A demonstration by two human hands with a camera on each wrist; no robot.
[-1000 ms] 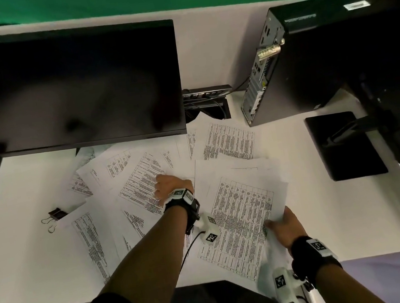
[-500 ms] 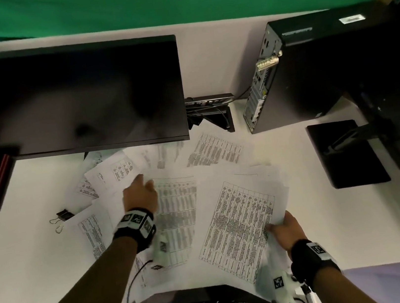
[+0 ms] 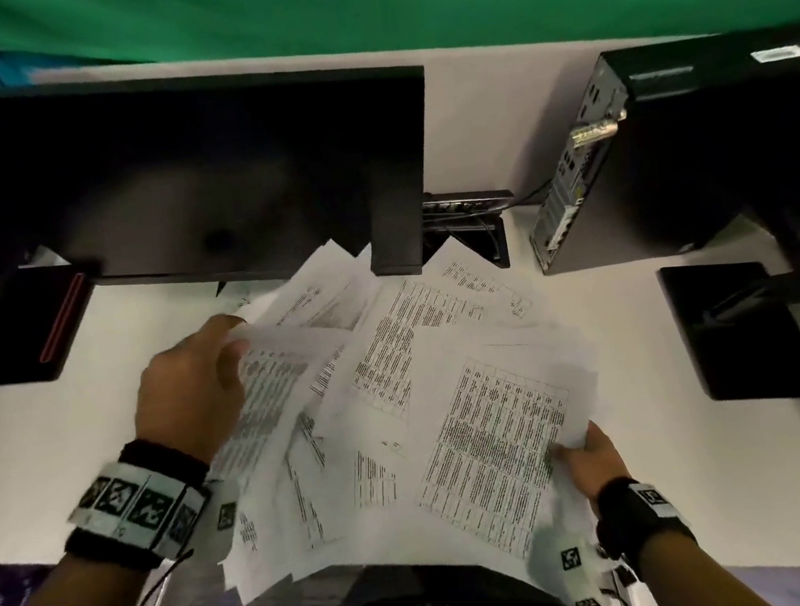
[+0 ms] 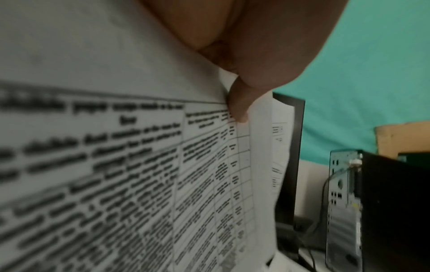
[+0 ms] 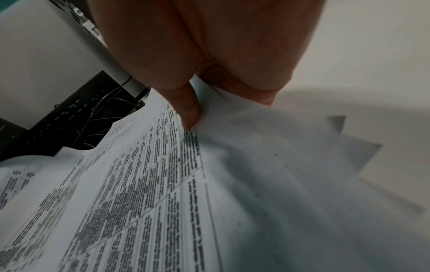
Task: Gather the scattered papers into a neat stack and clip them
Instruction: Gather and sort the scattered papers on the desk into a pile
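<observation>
Several printed white papers (image 3: pixel 393 407) lie bunched in a loose, fanned pile at the desk's front middle. My left hand (image 3: pixel 196 380) grips the left sheets of the pile and lifts them off the desk; in the left wrist view its thumb (image 4: pixel 239 103) pinches a printed sheet (image 4: pixel 139 165). My right hand (image 3: pixel 588 461) pinches the pile's lower right edge, thumb (image 5: pixel 188 110) on top of a table-printed sheet (image 5: pixel 144 193). The binder clip is hidden from view.
A black monitor (image 3: pixel 192 178) stands at the back left over the white desk (image 3: pixel 22 463). A black computer tower (image 3: pixel 676 147) stands at the back right, with a dark flat pad (image 3: pixel 739 330) in front of it. Cables and a port box (image 3: pixel 467 209) sit between them.
My left hand swept the left papers rightward into the pile and now lifts them. The scattered sheets are bunched together. The binder clip at the left has gone out of sight. The right hand kept its hold.
</observation>
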